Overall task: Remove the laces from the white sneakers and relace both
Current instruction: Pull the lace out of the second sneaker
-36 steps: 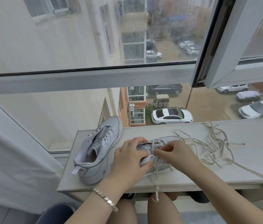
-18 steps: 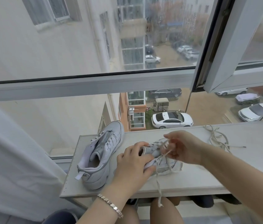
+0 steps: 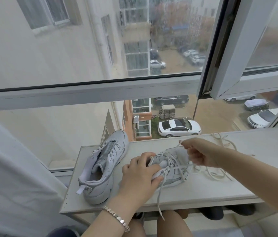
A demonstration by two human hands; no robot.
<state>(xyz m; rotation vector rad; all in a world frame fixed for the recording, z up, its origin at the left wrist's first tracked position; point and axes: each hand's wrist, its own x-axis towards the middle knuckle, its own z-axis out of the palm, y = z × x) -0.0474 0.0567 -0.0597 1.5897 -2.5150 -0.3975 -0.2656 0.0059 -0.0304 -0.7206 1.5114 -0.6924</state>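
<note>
Bare counter (image 3: pixel 203 189) toward my front-right edge, my left hand (image 3: pixel 140 177) clamped on sneaker (image 3: pixel 170 166) mid-counter, my right hand (image 3: pixel 198 154) pinching its lace (image 3: pixel 177 151), spare sneaker (image 3: pixel 104 165) at left edge

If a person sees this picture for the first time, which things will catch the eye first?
Probably the two hands on the right sneaker at centre: the left hand steadies it, the right hand pulls a lace up. The left sneaker stands unlaced beside it.
</note>
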